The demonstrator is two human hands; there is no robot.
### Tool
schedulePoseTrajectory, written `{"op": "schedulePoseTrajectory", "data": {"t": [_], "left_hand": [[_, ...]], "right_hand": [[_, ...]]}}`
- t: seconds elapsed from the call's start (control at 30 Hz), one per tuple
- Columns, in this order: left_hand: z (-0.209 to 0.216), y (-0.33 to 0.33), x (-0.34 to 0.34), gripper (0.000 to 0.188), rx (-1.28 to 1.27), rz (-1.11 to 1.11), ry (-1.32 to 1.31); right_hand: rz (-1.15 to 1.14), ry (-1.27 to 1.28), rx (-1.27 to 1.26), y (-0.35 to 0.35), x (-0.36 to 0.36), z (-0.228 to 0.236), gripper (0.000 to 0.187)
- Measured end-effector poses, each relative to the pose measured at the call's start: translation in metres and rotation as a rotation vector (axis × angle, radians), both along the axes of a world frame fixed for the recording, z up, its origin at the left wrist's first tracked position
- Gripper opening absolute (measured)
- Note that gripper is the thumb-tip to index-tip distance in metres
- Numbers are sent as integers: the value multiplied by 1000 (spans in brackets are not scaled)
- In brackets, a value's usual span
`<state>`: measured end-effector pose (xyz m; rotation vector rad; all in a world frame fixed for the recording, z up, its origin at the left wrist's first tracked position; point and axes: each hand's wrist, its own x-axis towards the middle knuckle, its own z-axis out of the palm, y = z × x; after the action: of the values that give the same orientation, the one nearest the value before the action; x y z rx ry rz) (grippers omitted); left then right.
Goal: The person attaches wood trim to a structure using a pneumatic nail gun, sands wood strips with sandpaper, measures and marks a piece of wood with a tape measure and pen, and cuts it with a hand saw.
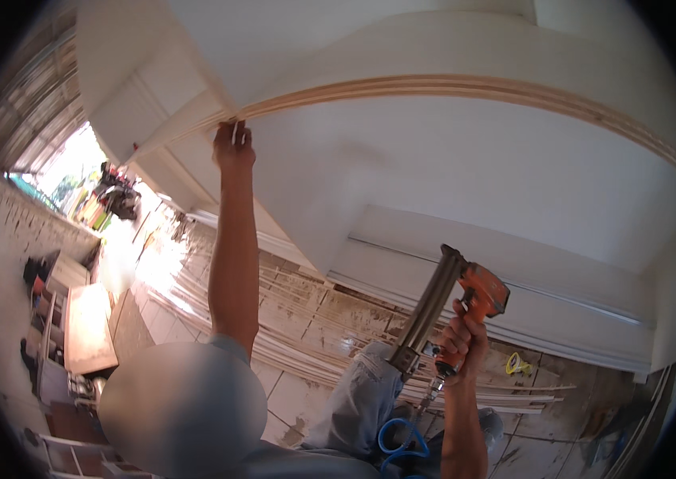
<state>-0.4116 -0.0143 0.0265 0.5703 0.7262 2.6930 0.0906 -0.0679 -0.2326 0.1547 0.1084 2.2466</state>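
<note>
My left hand (234, 145) reaches far up ahead, its fingers closed on a long wooden trim strip (450, 86). The pale strip runs along the edge of a large white cabinet (465, 168) and looks bowed through the lens. Lower and to the right, my right hand (461, 343) is wrapped around the grip of an orange nail gun (483, 289). Its long grey magazine (427, 310) slants down to the left, and the gun is apart from the strip. A coiled blue air hose (392, 437) hangs below the gun's fitting.
Several long thin strips (274, 347) lie across the dirty tiled floor beneath me. A small yellow item (518, 365) sits on the floor at right. Wooden furniture pieces (90, 327) stand at left, and a bright doorway (74, 160) opens at far left.
</note>
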Motion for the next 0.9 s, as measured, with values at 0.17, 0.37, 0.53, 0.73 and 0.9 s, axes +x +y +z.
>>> {"op": "schedulePoseTrajectory", "data": {"t": [0.17, 0.37, 0.53, 0.73, 0.9], "left_hand": [[23, -9, -20, 8, -11, -1, -1], [16, -17, -18, 14, 35, -6, -35], [16, -18, -6, 16, 1, -91, -59], [10, -38, -21, 25, -21, -206, 86], [9, -38, -27, 25, -5, -358, 152]], "right_hand": [[92, -10, -49, -23, 30, -38, 37], [74, 77, -184, -53, 39, -64, 36], [-34, -49, -244, -66, 30, -78, 36], [-78, -4, -146, -66, -31, -51, 38], [-61, 201, -72, -54, -109, -16, 43]]}}
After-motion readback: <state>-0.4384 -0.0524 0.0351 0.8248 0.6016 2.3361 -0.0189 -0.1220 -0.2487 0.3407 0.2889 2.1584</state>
